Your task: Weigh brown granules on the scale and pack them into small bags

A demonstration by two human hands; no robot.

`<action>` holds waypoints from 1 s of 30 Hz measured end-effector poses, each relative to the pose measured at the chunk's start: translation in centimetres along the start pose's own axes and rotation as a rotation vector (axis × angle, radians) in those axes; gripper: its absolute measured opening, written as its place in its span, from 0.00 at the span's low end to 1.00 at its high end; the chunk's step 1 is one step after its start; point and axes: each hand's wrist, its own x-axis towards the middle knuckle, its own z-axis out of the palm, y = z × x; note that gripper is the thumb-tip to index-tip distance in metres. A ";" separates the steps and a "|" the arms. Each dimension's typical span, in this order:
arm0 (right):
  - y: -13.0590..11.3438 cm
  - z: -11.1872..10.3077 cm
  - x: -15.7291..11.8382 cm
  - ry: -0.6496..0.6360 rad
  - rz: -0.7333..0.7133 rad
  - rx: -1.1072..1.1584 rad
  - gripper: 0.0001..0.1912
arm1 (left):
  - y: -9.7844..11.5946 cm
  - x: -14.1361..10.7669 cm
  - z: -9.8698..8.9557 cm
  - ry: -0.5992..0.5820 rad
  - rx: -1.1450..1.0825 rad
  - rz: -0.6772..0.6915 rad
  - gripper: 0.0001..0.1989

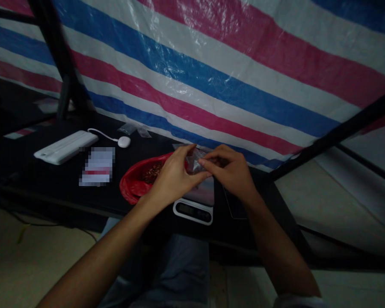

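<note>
Between my two hands is a small clear plastic bag (pixel 195 161), held above a digital kitchen scale (pixel 192 211). My left hand (pixel 176 173) grips the bag's left side with thumb and fingers. From the right, my right hand (pixel 229 167) pinches the bag's other side. What the bag contains, if anything, I cannot make out. The scale has a white front edge, a dark display and a shiny plate partly under my hands. Beside my left hand lies an open red plastic bag (pixel 130 184) with many small brown grains (pixel 151 173) inside, partly covered by that hand.
On the black table (pixel 115 205) to the left lie a white power strip (pixel 66 146), a white round device (pixel 124 142) on a cord and a blurred paper packet (pixel 98 167). Small clear bags (pixel 127 128) lie at the back. A dark flat device (pixel 234 205) is right of the scale. Striped sheeting (pixel 192 85) hangs behind.
</note>
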 end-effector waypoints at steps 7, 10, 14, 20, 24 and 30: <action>-0.2 2.4 -0.1 -0.283 0.169 0.255 0.14 | -2.4 -2.4 -1.8 0.001 -0.224 -0.133 0.25; 1.7 1.7 -0.7 -0.204 0.187 0.278 0.17 | -4.0 -3.5 -3.3 -0.026 -0.135 -0.131 0.24; 6.0 1.3 -2.3 -0.097 0.269 0.149 0.21 | -6.1 -4.7 -4.3 -0.092 -0.018 -0.191 0.22; 9.1 2.9 -4.4 -0.265 0.356 0.171 0.26 | -7.2 -4.8 -3.8 -0.174 0.063 -0.185 0.25; 8.8 4.0 -4.5 -0.273 0.335 0.186 0.20 | -7.0 -4.4 -3.5 -0.181 0.052 -0.184 0.24; 7.6 3.4 -3.5 -0.317 0.286 0.166 0.19 | -6.0 -3.8 -3.6 -0.232 0.091 -0.129 0.28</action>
